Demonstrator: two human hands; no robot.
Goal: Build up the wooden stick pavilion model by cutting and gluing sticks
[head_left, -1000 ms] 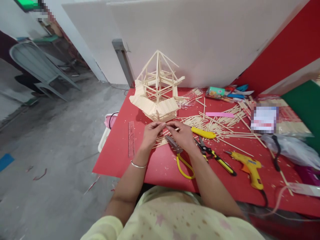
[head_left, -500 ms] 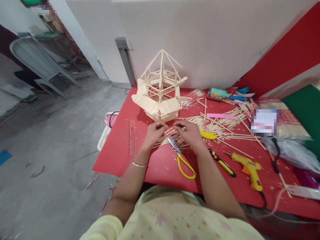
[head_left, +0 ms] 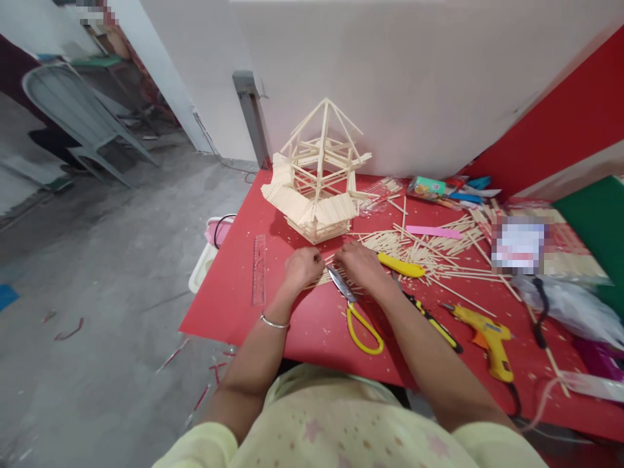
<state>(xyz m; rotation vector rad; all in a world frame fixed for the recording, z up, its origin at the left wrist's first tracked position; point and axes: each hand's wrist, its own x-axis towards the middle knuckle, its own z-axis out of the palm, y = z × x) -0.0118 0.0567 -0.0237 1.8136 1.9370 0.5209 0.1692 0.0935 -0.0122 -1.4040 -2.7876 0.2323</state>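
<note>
Just in front of the pale stick model (head_left: 333, 209) and a little to its left, the left grip (head_left: 303, 268), curled like a loose fist. Just in front of the model and a little to its right, the right grip (head_left: 361, 264), fingers bent down toward loose sticks (head_left: 390, 244). Both gathered narrow rather than spread wide; cannot tell about any stick pinched inside either one, with fingertips turned down and out of sight.

Upright on the red tabletop (head_left: 221, 292), directly beyond both grips, the model: open pointed frame above, slatted panels lower down. In the small gap from one grip to the other, the blade tip of yellow-handled scissors (head_left: 346, 288), pointing toward the model. Spread from the model's near side round to its right, the loose sticks, crisscrossed and partly covered by the right grip. Farther right of the model, a pink strip (head_left: 433, 232); nearer and well to the right, a yellow glue gun (head_left: 487, 338). Left-front of the model, a clear ruler (head_left: 259, 270), markings too small to read.

Right-front of the model, a yellow handle (head_left: 402, 265), inner end hidden behind the right grip, and a black-and-yellow tool (head_left: 441, 330), upper end lost behind the right forearm (head_left: 424, 351). Well right of the model, a pixelated item (head_left: 519, 244), unreadable. Far left of the model, beside a grey chair (head_left: 73, 110), a person (head_left: 19, 84), cut off at the edge.
</note>
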